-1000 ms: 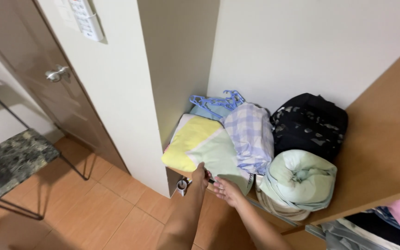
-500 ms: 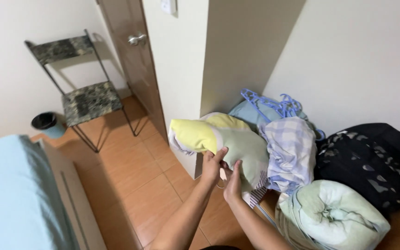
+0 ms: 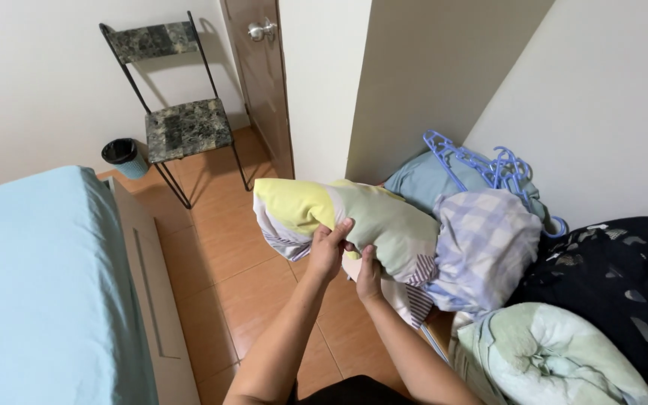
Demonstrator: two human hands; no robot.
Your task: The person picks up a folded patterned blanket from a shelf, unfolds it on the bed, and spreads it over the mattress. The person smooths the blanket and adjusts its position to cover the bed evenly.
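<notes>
- Up close, your left hand [image 3: 329, 251] grips the near edge of the yellow-and-green pillow [image 3: 346, 219], fingers curled over the fabric; your right hand [image 3: 369, 271] pinches the same pillow just beneath.
- Partly hidden, the pillow's far end sits behind a checked pillow [image 3: 481, 247], and its underside cannot be seen.
- At the right edge, a black patterned bag [image 3: 616, 285] and a rolled pale-green blanket [image 3: 549, 356] are cut off by the frame.
- Blue hangers [image 3: 481, 165] lie tangled on a blue cushion [image 3: 421, 184] against the wall.
- Open tiled floor [image 3: 219, 255] lies between the bed [image 3: 31, 285] and the pile; a chair [image 3: 181, 124] and small bin [image 3: 123, 156] stand well apart.
</notes>
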